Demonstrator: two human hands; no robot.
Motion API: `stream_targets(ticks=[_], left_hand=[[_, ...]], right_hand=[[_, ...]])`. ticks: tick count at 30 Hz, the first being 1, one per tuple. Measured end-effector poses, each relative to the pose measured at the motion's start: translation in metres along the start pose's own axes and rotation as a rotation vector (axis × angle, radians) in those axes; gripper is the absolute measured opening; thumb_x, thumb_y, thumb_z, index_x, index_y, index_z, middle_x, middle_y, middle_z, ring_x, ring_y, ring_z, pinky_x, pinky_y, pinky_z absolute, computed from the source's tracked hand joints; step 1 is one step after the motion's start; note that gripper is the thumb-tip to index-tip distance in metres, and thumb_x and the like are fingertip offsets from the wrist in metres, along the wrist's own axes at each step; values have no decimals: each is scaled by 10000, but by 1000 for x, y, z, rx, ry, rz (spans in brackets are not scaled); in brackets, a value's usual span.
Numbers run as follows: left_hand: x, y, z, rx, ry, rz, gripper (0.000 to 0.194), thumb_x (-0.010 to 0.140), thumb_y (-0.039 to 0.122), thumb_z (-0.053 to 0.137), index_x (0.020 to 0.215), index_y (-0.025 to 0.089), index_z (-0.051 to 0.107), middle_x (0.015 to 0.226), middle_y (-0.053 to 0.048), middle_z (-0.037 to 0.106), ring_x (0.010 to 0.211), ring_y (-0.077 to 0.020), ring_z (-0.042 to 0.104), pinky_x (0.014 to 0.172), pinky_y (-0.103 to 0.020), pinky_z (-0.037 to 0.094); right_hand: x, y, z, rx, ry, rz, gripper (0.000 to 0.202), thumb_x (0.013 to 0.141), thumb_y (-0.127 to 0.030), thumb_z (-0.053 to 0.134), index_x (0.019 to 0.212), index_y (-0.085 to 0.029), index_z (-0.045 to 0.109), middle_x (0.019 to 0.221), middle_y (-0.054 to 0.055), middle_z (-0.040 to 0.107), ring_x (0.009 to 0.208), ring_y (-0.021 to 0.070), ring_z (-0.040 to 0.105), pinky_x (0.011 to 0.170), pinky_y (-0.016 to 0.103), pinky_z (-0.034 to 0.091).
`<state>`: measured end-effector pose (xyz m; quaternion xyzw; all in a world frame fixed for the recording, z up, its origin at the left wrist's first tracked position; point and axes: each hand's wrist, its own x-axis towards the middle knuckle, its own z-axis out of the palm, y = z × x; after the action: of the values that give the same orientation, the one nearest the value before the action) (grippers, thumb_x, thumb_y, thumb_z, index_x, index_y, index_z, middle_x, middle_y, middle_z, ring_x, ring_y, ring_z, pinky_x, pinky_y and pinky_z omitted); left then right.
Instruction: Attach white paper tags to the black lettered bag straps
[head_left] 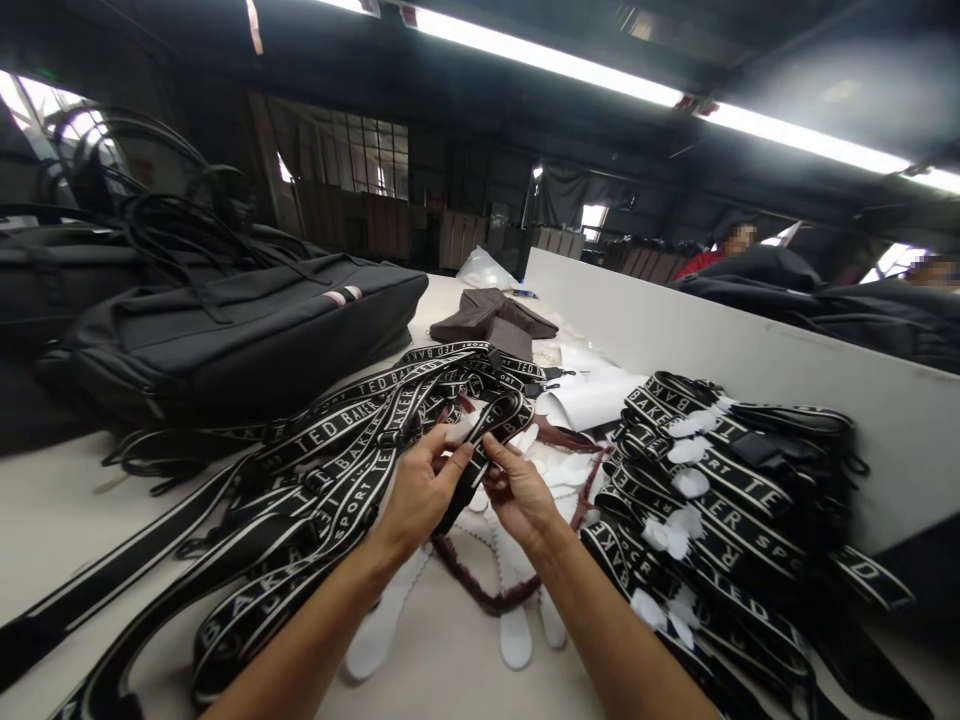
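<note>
A folded black webbing strap [504,418] with white lettering is in both of my hands, over the middle of the table. My left hand [414,492] is closed on its left side, a small white piece [460,428] showing at the fingertips. From the right, my right hand [525,498] pinches the same strap between thumb and fingers. Beneath my hands lie several white strips [516,636] with toothed edges and rounded ends, ringed by a dark red band [480,596]. A loose heap of lettered straps [352,440] spreads beside my left hand.
Folded straps [739,500] with white wraps are piled on the right. Black bags [247,330] stand at the left. Brown pouches [484,315] and a clear plastic bag [486,268] lie farther back. A white partition [675,325] borders the table's right; people are beyond it.
</note>
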<state>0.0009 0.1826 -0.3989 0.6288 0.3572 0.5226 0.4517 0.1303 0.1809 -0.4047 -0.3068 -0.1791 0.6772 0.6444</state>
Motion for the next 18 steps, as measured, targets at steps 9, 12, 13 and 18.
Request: stream_targets(ticks=[9,12,13,18], left_hand=[[3,-10,-2,100,140,-19,250,853,393,648,957,169,608,923,-40,696,831,-178,655,763,-244,490],[7,-9,-6,42,185,-43,283,812,382,686,955,150,611,905,-50,700,825,-182,654,755,-245,490],[8,-9,-7,33,202,-46,291,800,380,697,953,147,614,900,-52,700,833,-184,654,763,-245,488],[10,-5,-11,-15,244,-80,311,752,383,738,927,149,633,843,-44,693,764,-166,638,718,-235,484]], right_hand=[[-5,20,4,-179,98,-187,445,520,-297,915,776,-112,602,594,-40,574,459,25,465,386,107,351],[-6,25,4,-314,99,-266,547,566,-357,884,939,-146,545,575,-30,598,472,93,541,410,161,419],[-7,26,4,-345,109,-294,568,586,-367,871,983,-163,519,571,-39,594,465,105,548,402,171,419],[-7,25,2,-471,67,-408,341,705,-372,777,878,-171,563,527,-57,538,438,90,516,394,161,378]])
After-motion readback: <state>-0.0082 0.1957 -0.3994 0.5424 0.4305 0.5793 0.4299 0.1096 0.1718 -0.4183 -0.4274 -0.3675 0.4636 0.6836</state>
